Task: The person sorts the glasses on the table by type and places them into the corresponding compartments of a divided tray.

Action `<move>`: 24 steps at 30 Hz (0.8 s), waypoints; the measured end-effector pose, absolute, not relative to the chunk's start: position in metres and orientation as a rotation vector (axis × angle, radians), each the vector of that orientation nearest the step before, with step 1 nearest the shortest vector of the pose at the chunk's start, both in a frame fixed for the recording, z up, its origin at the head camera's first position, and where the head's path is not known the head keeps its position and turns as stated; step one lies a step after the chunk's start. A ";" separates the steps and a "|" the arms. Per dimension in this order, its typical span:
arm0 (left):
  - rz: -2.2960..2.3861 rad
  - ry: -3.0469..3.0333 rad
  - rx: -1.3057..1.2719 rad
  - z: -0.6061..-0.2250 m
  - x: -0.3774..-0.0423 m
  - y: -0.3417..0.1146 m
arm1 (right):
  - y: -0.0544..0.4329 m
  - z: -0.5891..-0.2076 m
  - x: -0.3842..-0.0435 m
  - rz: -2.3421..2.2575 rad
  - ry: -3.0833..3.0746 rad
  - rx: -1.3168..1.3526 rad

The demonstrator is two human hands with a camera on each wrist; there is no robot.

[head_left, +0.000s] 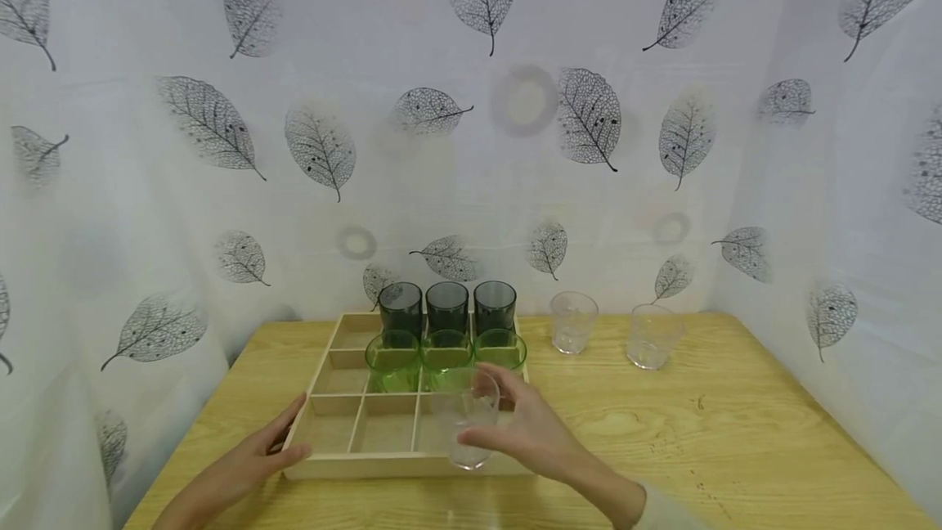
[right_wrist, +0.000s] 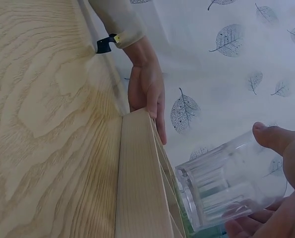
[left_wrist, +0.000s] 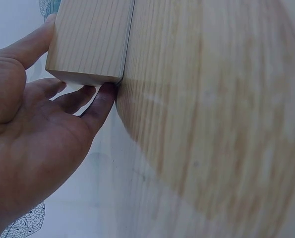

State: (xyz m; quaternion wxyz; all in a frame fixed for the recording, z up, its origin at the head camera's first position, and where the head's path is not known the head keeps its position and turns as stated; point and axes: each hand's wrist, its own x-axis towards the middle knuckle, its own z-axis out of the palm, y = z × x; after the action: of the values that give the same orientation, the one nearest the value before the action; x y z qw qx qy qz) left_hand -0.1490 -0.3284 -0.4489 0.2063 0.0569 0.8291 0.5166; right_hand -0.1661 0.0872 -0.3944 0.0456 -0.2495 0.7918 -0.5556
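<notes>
My right hand (head_left: 533,424) holds a clear glass (head_left: 471,424) upright between thumb and fingers, over the front right part of a wooden divided tray (head_left: 368,467). In the right wrist view the glass (right_wrist: 226,183) has its base close by the tray's top edge. My left hand (head_left: 246,456) grips the tray's front left corner; in the left wrist view its thumb and fingers lie on different sides of that wooden corner (left_wrist: 90,42). Three dark grey glasses (head_left: 447,307) stand in the tray's back row, and three green glasses (head_left: 393,366) in the middle row.
Two more clear glasses (head_left: 574,321) stand on the wooden table (head_left: 625,448), right of the tray. The left column of the tray and its front left compartments hold nothing. A white curtain (head_left: 471,186) with leaf prints hangs behind and at both sides.
</notes>
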 end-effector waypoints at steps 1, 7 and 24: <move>1.439 2.309 0.157 -0.449 -0.149 -0.329 | 0.082 -0.394 -0.167 -1.697 2.421 -0.759; 1.445 2.305 0.129 -0.452 -0.150 -0.329 | 0.054 -0.395 -0.175 -1.693 2.419 -0.776; 1.421 2.334 0.114 -0.451 -0.150 -0.327 | -0.004 -0.402 -0.190 -1.831 2.373 -0.762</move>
State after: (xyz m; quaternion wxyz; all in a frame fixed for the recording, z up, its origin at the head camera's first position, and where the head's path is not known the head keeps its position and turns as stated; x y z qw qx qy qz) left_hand -0.1502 -0.3272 -0.4507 0.2021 0.0409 0.8358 0.5089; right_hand -0.1901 -0.0038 -0.4023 0.0247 -0.2464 0.7671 -0.5919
